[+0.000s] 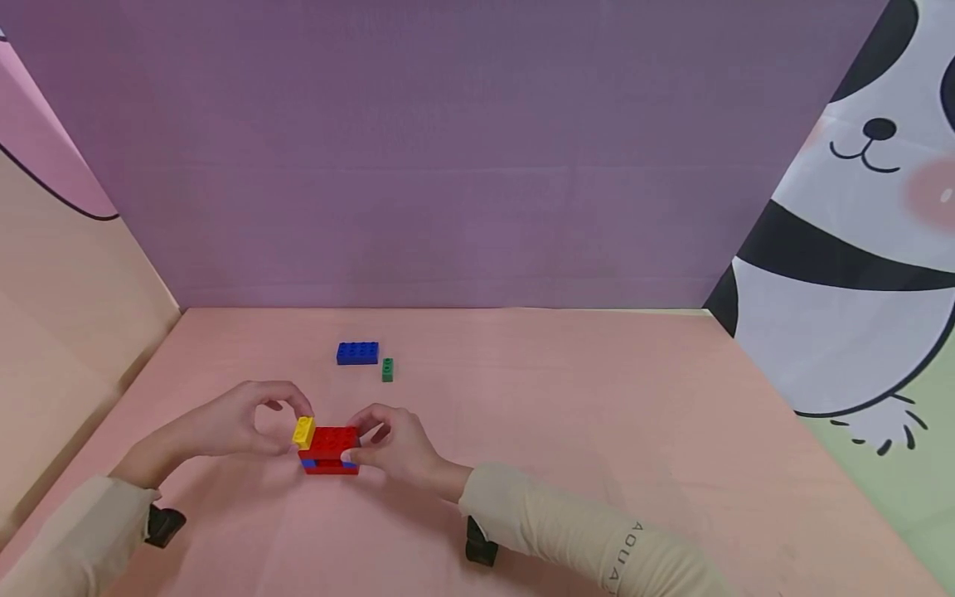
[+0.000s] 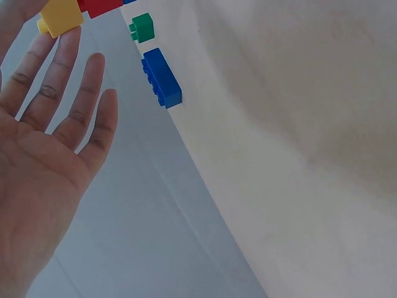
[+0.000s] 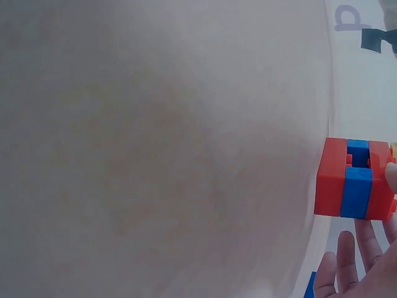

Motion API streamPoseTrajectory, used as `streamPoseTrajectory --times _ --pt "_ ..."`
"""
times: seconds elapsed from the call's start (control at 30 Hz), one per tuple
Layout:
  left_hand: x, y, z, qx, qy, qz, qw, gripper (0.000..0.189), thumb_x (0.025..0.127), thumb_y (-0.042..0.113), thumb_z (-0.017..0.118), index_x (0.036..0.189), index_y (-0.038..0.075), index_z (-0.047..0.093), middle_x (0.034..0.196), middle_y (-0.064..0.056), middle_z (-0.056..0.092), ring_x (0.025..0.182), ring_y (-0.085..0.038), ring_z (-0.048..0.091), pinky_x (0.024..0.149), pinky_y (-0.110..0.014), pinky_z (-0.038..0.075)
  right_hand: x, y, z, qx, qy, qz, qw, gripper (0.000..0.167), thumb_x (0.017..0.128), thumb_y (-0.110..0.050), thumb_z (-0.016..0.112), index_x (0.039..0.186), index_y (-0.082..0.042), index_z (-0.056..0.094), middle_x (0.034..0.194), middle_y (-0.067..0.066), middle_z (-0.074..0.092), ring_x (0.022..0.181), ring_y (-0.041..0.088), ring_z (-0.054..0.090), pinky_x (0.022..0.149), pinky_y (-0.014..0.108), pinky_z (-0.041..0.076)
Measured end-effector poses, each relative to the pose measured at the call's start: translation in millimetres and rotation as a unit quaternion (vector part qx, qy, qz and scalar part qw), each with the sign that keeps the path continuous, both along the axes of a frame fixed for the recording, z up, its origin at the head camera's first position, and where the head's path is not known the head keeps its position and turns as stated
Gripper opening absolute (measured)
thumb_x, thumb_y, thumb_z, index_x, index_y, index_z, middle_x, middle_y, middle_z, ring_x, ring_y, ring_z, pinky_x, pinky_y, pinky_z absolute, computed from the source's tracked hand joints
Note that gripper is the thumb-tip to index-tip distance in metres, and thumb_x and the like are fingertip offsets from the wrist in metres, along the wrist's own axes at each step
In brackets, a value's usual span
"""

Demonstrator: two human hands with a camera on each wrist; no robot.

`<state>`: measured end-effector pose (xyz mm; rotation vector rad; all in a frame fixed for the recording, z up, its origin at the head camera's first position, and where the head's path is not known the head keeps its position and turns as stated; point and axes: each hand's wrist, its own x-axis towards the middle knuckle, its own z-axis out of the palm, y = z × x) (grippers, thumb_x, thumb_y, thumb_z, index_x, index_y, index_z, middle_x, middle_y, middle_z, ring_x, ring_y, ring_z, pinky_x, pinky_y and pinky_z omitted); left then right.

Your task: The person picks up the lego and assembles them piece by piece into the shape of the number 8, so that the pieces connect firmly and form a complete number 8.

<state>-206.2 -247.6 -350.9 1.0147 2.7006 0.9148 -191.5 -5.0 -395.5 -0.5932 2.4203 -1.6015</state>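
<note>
A stack stands on the pink table, with a red brick on top, blue bricks in the middle and a lower red brick at the bottom. On the left end of its top sits a small yellow brick, pinched between the thumb and fingers of my left hand. My right hand grips the stack's right end, thumb at the near side and fingers behind. In the left wrist view, the yellow brick is partly cut off at the top edge.
Behind the stack lie a blue brick with two rows of studs and a small green brick. A purple backdrop rises at the table's far edge. A panda picture covers the right side wall.
</note>
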Motion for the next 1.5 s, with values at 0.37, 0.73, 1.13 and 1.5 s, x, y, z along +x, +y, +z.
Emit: streamPoseTrajectory --times 0.37,0.73,1.13,1.5 --pt "-2.7 -0.7 -5.0 0.003 -0.003 0.006 1.0 0.033 0.07 0.022 0.077 0.097 0.027 0.059 0.096 0.014 0.062 0.095 -0.005 0.054 0.083 -0.045 0.046 0.2 -0.6 -0.3 -0.005 -0.003 -0.001 1.0 0.027 0.076 -0.014 0.073 0.101 -0.017 0.062 0.099 -0.002 0.063 0.087 0.015 0.057 0.066 0.015 0.048" --pt "-3.3 1.6 -4.1 -0.011 0.01 0.014 0.9998 0.034 0.067 0.027 0.08 0.094 0.029 0.059 0.093 0.017 0.062 0.093 -0.006 0.054 0.082 -0.047 0.047 -0.7 -0.3 -2.0 -0.006 0.0 0.0 1.0 0.027 0.076 -0.014 0.073 0.101 -0.017 0.062 0.1 -0.003 0.063 0.088 0.016 0.057 0.067 0.015 0.048" --pt "-5.4 1.8 -3.7 -0.005 0.007 -0.009 0.9999 0.033 0.07 0.022 0.078 0.096 0.027 0.058 0.094 0.015 0.061 0.092 -0.006 0.053 0.082 -0.044 0.047 -2.1 -0.7 -2.1 -0.007 -0.007 0.0 1.0 0.027 0.076 -0.012 0.073 0.101 -0.017 0.062 0.099 -0.002 0.063 0.089 0.017 0.057 0.066 0.015 0.048" --pt "-7.3 1.0 -5.3 0.0 -0.007 -0.014 0.9999 0.032 0.07 0.02 0.077 0.096 0.027 0.058 0.093 0.014 0.061 0.092 -0.006 0.054 0.083 -0.048 0.046 -1.2 0.0 -2.5 -0.011 -0.001 0.003 0.9999 0.028 0.077 -0.012 0.073 0.102 -0.017 0.061 0.1 -0.003 0.064 0.089 0.017 0.058 0.069 0.015 0.048"
